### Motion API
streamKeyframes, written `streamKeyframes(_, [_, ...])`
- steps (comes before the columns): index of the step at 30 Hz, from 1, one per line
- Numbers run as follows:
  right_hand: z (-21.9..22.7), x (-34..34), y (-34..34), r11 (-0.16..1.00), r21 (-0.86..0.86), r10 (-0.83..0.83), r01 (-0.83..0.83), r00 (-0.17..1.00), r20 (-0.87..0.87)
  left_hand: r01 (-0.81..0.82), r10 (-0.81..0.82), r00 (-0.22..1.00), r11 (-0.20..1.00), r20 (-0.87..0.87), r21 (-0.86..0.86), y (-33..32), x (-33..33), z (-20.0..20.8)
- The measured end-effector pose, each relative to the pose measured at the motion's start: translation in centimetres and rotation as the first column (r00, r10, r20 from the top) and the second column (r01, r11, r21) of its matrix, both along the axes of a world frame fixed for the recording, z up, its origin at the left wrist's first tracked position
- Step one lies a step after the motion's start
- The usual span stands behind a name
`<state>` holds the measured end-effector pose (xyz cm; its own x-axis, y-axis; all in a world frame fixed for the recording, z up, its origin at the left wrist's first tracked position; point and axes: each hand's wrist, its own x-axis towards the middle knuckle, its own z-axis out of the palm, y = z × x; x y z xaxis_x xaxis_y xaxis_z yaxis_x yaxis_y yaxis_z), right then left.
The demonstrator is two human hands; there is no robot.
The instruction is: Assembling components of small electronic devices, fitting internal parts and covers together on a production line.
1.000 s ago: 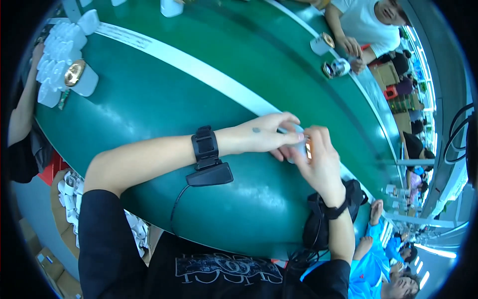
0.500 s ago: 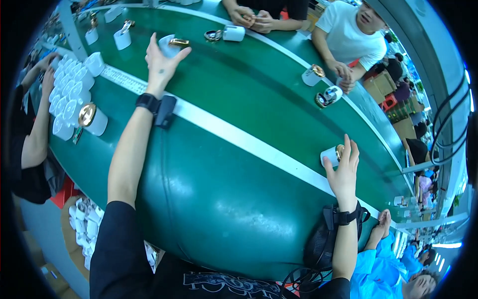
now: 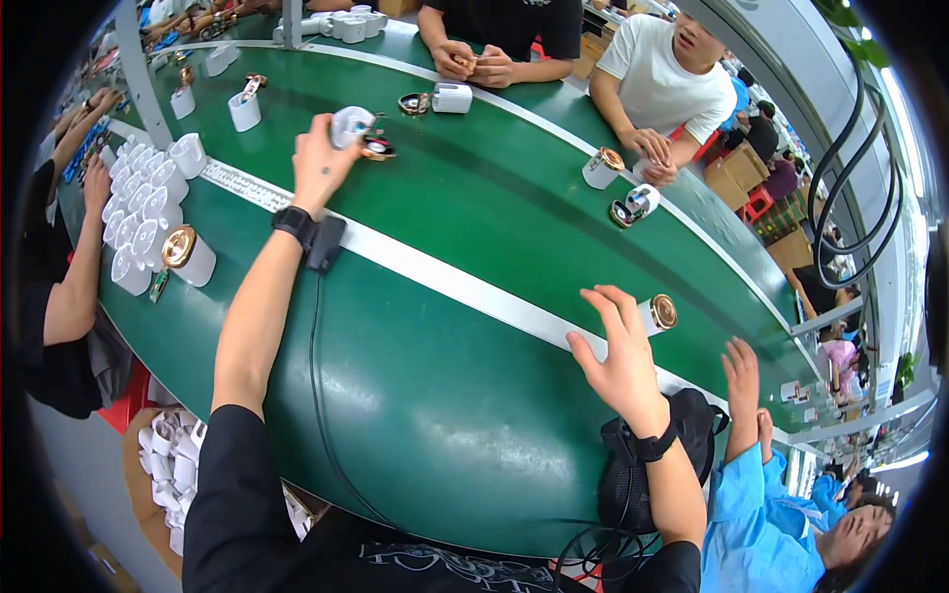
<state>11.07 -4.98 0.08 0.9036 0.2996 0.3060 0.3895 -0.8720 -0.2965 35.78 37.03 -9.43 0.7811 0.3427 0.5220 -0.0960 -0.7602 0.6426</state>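
White cylindrical housing sits in the left hand's grasp over the green belt; probably light, rigid, slick, best held around its wall. Right hand: fingers spread, empty.

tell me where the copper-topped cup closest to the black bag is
In the head view, the copper-topped cup sits right of centre, beyond the white strip, beside the right hand.

White housing partly behind left fingers; shirt cut off below.
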Motion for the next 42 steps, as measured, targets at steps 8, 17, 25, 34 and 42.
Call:
streamKeyframes(8, [0.2, -1.4, 2.6, 0.983, 0.183, 0.025, 0.004, 0.988, -0.155, 0.694, -0.741, 0.671, 0.633, -0.009, -0.342, -19.3, -15.3, 1.0])
streamKeyframes(17, [1.2, -2.2, 1.9, 0.761, 0.582, 0.084, 0.287, 0.846, -0.527, 0.829, -0.881, 0.461, 0.47, -0.106, -0.302, -18.7, -19.1, 1.5])
streamKeyframes(25, [1.6, -0.2, -0.1, 0.279, 0.756, 0.529, 0.593, 0.562, -0.636, 0.931, -0.964, 0.251, 0.267, -0.093, -0.248, -18.4, -19.0, 1.0])
streamKeyframes(34, [0.8, -0.3, -1.5, 0.988, -0.02, -0.144, 0.15, 0.896, -0.419, 0.927, -0.962, 0.269, 0.271, -0.045, -0.26, -18.2, -18.7, 0.2])
streamKeyframes(42, [2.5, 0.3, -1.1, 0.69, 0.514, 0.094, 0.51, 0.641, -0.761, 0.932, -0.959, 0.281, 0.281, -0.034, -0.229, -18.2, -18.9, 0.1])
